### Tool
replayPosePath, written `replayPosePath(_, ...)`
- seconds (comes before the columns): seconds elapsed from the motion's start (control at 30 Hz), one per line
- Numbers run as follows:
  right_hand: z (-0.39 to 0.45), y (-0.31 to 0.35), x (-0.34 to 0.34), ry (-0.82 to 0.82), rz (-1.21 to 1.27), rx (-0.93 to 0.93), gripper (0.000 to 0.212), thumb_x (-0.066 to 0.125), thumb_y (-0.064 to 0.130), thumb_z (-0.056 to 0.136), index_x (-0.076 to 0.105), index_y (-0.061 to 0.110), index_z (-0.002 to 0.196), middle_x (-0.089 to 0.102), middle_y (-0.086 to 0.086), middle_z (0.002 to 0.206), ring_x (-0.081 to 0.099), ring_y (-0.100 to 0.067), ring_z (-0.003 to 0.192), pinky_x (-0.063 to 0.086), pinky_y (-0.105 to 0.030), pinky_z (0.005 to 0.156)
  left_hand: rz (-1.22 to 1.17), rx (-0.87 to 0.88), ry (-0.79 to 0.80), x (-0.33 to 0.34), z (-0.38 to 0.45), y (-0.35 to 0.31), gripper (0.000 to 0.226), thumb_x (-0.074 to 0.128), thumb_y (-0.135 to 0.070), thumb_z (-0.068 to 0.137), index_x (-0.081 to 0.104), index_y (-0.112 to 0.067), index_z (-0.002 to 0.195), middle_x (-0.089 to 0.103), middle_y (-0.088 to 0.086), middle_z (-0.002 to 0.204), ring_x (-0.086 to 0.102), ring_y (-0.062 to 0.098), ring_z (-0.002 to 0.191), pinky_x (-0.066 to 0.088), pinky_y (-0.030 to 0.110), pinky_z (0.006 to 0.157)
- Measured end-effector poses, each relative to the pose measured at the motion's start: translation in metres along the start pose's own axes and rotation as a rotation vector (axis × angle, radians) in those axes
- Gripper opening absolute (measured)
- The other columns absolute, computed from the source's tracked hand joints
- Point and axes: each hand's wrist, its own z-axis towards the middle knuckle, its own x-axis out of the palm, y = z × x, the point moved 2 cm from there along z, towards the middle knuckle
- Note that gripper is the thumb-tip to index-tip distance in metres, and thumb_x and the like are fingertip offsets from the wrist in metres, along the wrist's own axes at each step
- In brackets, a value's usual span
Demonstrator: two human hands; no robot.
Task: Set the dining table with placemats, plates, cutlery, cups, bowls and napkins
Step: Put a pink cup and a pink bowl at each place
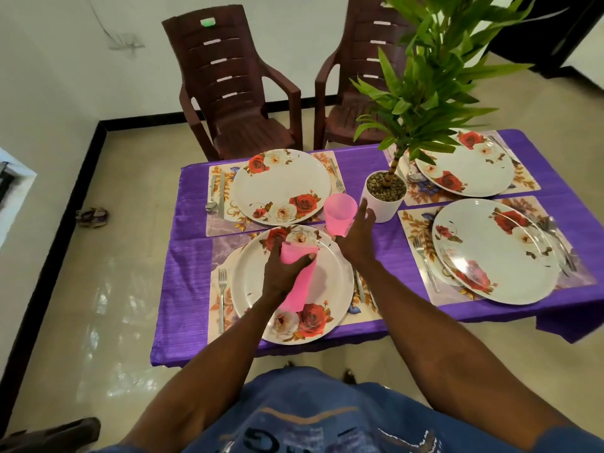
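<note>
The left hand (283, 273) grips a stack of pink cups (299, 282), with the fingers curled around its upper part; the stack lies tilted above the near left plate (261, 299), its open end pointing toward the person. The right hand (358, 238) is open, the fingers spread and relaxed, just beside a single pink cup (340, 214) that stands upright on the purple tablecloth (189, 256); I cannot tell if the fingers touch the cup. This cup stands between the near left plate and the far left plate (281, 186), near the corner of the far left placemat (327, 158). The near left plate rests on its own placemat (217, 308), with a fork (222, 289) on the left of it and more cutlery partly hidden under the right forearm. Beside the far left plate lie a spoon (211, 196) and a knife (222, 194) on the left side. To the right of the single cup stands a white pot (382, 206) filled with small stones, holding a green plant (431, 76). Farther right are 2 more floral plates, the near right plate (496, 253) and the far right plate (470, 165), each on a placemat with cutlery beside it. Behind the table stand 2 dark brown plastic chairs: one (235, 89) on the left and one (356, 86) partly hidden by the plant.
</note>
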Motion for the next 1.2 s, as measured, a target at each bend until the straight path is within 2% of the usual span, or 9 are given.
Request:
replayPosePath(0.13,-0.022,-0.012,-0.015,-0.116,0.19,0.167,0.072,0.066,-0.004,0.083,0.035,0.007,0.147,0.035,-0.02,0.148,0.037,-0.031,0.135,0.04,-0.037,0.101,-0.137,-0.025,0.102,0.025,-0.007,-0.002,0.08,0.075,-0.068,0.062,0.049,-0.034,0.129,0.063,-0.012,0.121,0.061,0.014,0.108,0.056,0.039,0.089)
replayPosePath(0.27,-0.032,-0.03,-0.042,-0.111,0.331,0.274,0.019,0.058,-0.002,0.083,0.07,0.012,0.091,0.07,-0.014,0.091,0.066,-0.035,0.088,0.053,-0.043,0.076,-0.307,-0.029,0.22,0.06,-0.017,-0.021,0.055,0.07,-0.064,0.065,0.061,-0.037,0.112,0.069,-0.013,0.107,0.066,0.006,0.095,0.054,0.026,0.074)
replayPosePath(0.47,-0.04,-0.045,-0.105,-0.045,0.508,0.305,0.014,0.061,0.006,0.09,0.074,0.008,0.095,0.071,-0.009,0.09,0.062,-0.015,0.079,0.051,-0.028,0.075,-0.536,-0.285,0.479,0.125,-0.02,-0.043,0.068,0.076,-0.063,0.066,0.063,-0.014,0.111,0.068,0.007,0.095,0.065,0.024,0.086,0.054,0.037,0.075)
replayPosePath(0.53,-0.038,-0.05,-0.13,-0.018,0.541,0.274,0.015,0.062,0.01,0.091,0.075,0.005,0.097,0.073,-0.008,0.096,0.063,-0.01,0.084,0.047,-0.014,0.077,-0.517,-0.36,0.514,0.142,-0.022,-0.052,0.049,0.07,-0.056,0.078,0.065,-0.016,0.106,0.07,0.006,0.091,0.068,0.02,0.078,0.056,0.033,0.068)
replayPosePath(0.6,-0.036,-0.059,-0.153,0.049,0.55,0.228,0.018,0.066,0.019,0.089,0.076,0.005,0.096,0.074,-0.01,0.098,0.065,-0.014,0.09,0.048,-0.022,0.085,-0.482,-0.368,0.54,0.163,-0.024,-0.058,0.045,0.062,-0.058,0.087,0.067,-0.018,0.108,0.074,0.005,0.095,0.07,0.022,0.087,0.058,0.039,0.08)
replayPosePath(0.7,-0.033,-0.076,-0.183,0.202,0.485,0.175,0.019,0.07,0.024,0.089,0.076,0.007,0.091,0.073,-0.011,0.093,0.064,-0.013,0.085,0.048,-0.027,0.08,-0.417,-0.313,0.547,0.2,-0.027,-0.072,0.076,0.067,-0.07,0.074,0.061,-0.015,0.127,0.071,0.012,0.114,0.066,0.03,0.108,0.052,0.048,0.097)
replayPosePath(0.8,-0.029,-0.107,-0.225,0.246,0.474,0.165,0.01,0.07,0.02,0.088,0.076,0.011,0.089,0.073,-0.007,0.096,0.063,-0.001,0.095,0.048,-0.027,0.081,-0.365,-0.29,0.603,0.247,-0.041,-0.089,0.081,0.072,-0.069,0.068,0.063,-0.011,0.124,0.072,0.014,0.11,0.068,0.034,0.102,0.054,0.049,0.092)
replayPosePath(1.03,-0.013,-0.193,-0.318,0.263,0.488,0.186,0.01,0.063,0.002,0.088,0.073,0.002,0.089,0.071,-0.008,0.089,0.06,-0.014,0.089,0.044,-0.031,0.088,-0.352,-0.254,0.672,0.353,-0.07,-0.128,0.081,0.083,-0.06,0.06,0.065,-0.008,0.12,0.072,0.017,0.106,0.069,0.033,0.092,0.056,0.046,0.082)
replayPosePath(1.2,0.007,-0.229,-0.359,0.3,0.482,0.21,0.01,0.067,0.004,0.087,0.073,-0.003,0.091,0.072,-0.002,0.086,0.062,-0.011,0.088,0.046,-0.032,0.092,-0.246,-0.193,0.658,0.398,-0.074,-0.15,0.075,0.083,-0.065,0.058,0.066,-0.02,0.116,0.072,0.015,0.105,0.067,0.04,0.099,0.053,0.061,0.09)
